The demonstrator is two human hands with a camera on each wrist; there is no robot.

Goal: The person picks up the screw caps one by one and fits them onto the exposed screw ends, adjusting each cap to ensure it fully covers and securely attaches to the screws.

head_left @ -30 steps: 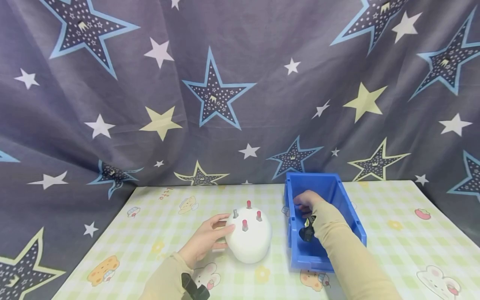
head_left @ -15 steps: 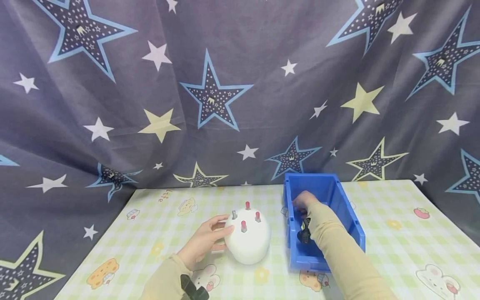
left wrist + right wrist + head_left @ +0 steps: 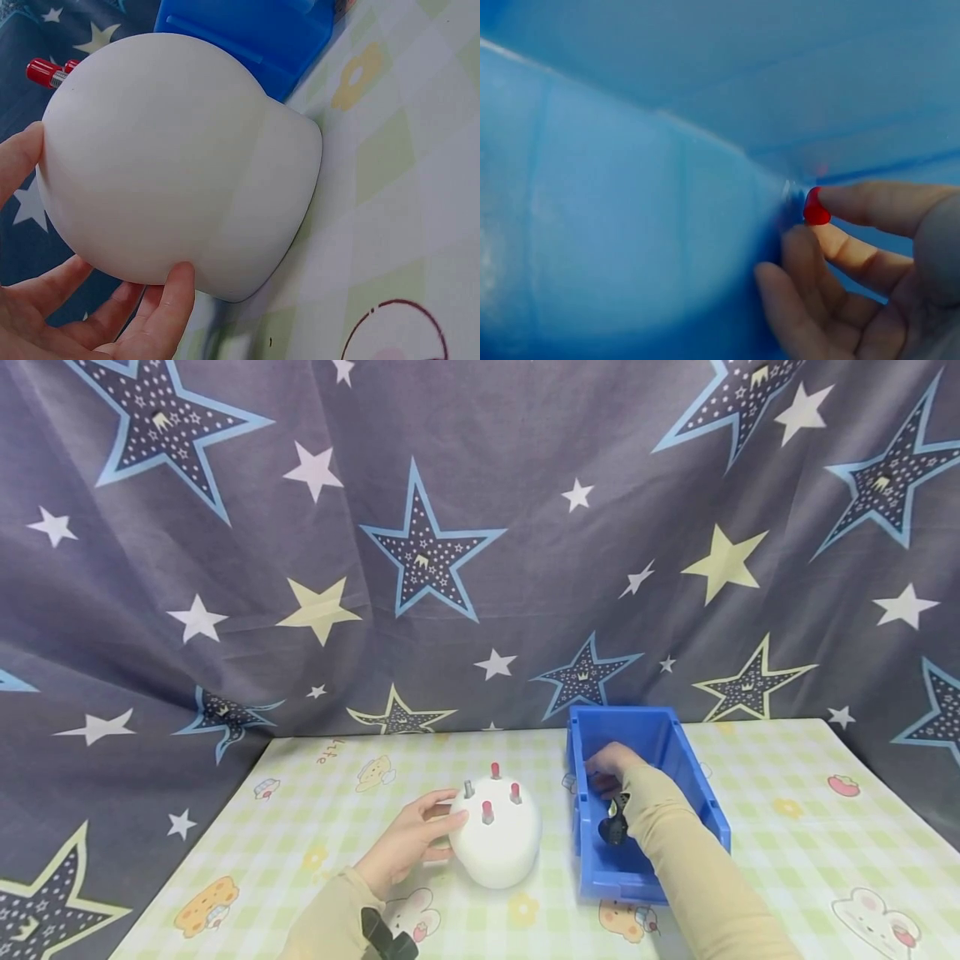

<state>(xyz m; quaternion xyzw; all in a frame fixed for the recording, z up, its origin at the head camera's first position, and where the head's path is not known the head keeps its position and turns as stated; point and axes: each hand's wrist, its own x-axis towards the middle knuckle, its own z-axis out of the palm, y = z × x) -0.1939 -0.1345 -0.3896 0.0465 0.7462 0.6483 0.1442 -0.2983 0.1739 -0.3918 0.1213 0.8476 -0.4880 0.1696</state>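
Note:
A smooth white rounded body (image 3: 497,852), narrowing to a base in the left wrist view, stands on the table. From its top stick three pegs with red ends, such as the front peg (image 3: 488,812), and one grey peg (image 3: 469,788). My left hand (image 3: 411,839) holds its left side, thumb high and fingertips lower on the white surface. Deep in the blue bin (image 3: 589,885), my right hand (image 3: 613,764) pinches a small red piece (image 3: 817,207) between thumb and fingers. The far end of that piece is blurred against the bin's corner.
The bin stands right of the white body, with its back end near the curtain (image 3: 525,610). A checked cloth (image 3: 810,852) with cartoon prints covers the table. A black strap with a camera (image 3: 390,935) sits on the left wrist.
My right hand shifts slightly inside the bin. The left hand and the white body hold their place; the head view moves only slightly.

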